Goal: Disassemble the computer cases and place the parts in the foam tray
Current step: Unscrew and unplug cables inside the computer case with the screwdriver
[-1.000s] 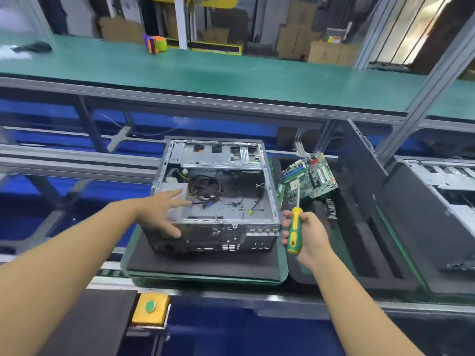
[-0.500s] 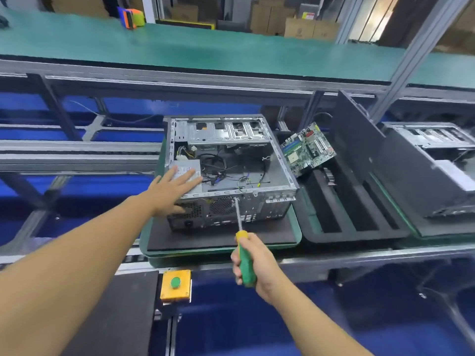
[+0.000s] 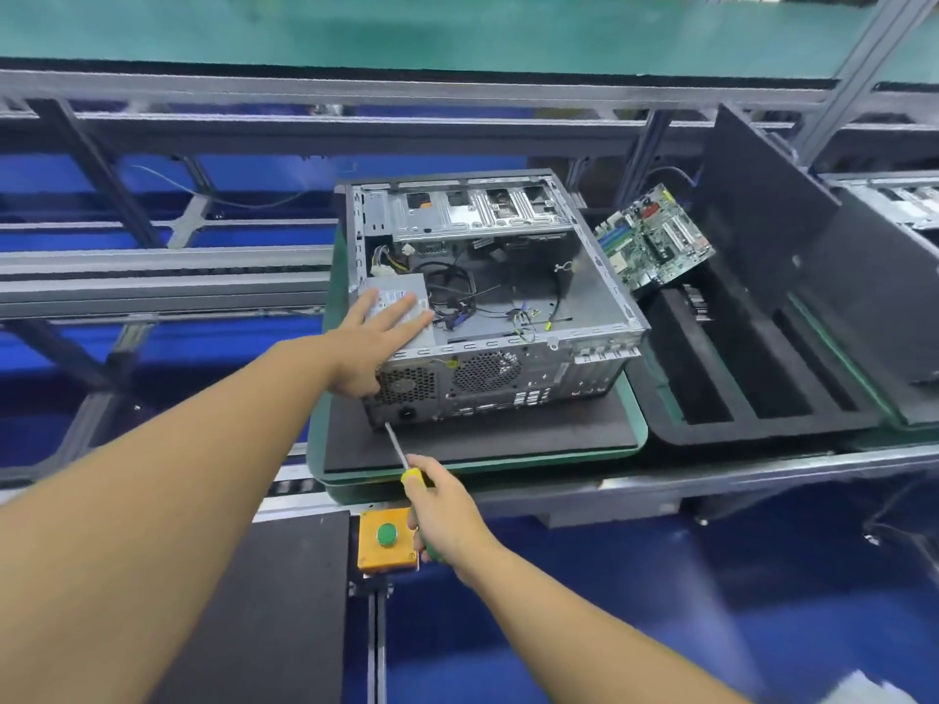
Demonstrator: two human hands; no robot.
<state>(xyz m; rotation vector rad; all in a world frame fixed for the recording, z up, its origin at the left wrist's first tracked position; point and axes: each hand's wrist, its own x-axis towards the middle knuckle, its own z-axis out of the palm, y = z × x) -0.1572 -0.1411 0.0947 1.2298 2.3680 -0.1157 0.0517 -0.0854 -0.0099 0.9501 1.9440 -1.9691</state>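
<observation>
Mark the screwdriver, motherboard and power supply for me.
screwdriver (image 3: 397,446): head view, on the metal shaft.
motherboard (image 3: 655,241): head view, centre of the green board.
power supply (image 3: 401,284): head view, bare top face near its far edge.

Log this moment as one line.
left hand: flat on power supply | right hand: grips screwdriver, tip at computer case rear | motherboard: propped in foam tray

Only a blurred, illegible power supply label (image 3: 390,296)
</observation>
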